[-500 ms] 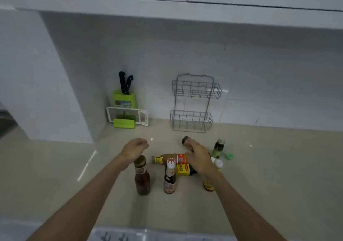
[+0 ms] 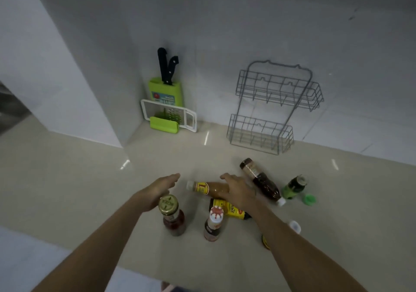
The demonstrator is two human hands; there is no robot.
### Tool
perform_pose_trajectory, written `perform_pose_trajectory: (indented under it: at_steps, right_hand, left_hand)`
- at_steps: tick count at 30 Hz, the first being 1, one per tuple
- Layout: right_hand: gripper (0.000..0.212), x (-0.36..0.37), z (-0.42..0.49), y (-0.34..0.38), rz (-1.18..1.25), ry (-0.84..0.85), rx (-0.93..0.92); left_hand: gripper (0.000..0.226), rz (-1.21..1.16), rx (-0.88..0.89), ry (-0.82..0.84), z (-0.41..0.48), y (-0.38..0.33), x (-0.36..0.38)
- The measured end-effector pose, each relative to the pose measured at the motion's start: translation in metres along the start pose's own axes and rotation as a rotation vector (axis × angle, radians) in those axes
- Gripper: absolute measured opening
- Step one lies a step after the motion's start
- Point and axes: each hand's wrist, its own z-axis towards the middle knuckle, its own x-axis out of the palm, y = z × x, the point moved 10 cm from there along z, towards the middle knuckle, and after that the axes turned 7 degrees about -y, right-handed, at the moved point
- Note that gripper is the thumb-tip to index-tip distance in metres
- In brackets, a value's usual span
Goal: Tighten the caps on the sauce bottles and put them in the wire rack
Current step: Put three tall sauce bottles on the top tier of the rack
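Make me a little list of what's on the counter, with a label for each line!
Rack: grey two-tier wire rack against the wall, no bottles in it
Lying bottles: orange-brown sauce bottle with a pale cap; dark brown sauce bottle with a white cap; yellow-labelled dark bottle
Upright bottles: red sauce bottle with a gold lid; red-and-white capped bottle
Open bottle: small green bottle, loose green cap beside it
Left hand: open, holding nothing
Right hand: open over the orange-brown bottle
Corner: green knife block, white grater

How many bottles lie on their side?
3: the amber bottle under the right hand, the dark bottle beside it, the yellow-labelled bottle nearer. Another is half hidden by the right forearm.
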Motion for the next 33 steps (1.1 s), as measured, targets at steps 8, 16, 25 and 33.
perform_pose_trajectory:
  at_steps: [8, 16, 25, 33]
  right_hand:
    - [0.048, 0.036, 0.021, -0.003, -0.239, 0.141, -0.031]
    - [0.059, 0.037, 0.030, -0.006, -0.312, 0.178, -0.074]
    - [0.050, -0.084, 0.043, -0.016, 0.320, -0.461, 0.163]
    - [0.060, -0.255, 0.049, 0.011, 0.853, -1.089, -0.091]
  left_hand:
    - [0.042, 0.059, 0.036, 0.040, 0.031, 0.021, 0.012]
    - [0.052, 0.086, 0.034, 0.053, 0.041, 0.033, 0.018]
    - [0.060, 0.137, 0.085, 0.120, 0.041, -0.036, 0.021]
    - [0.061, -0.093, 0.454, 0.127, 0.053, -0.210, 0.043]
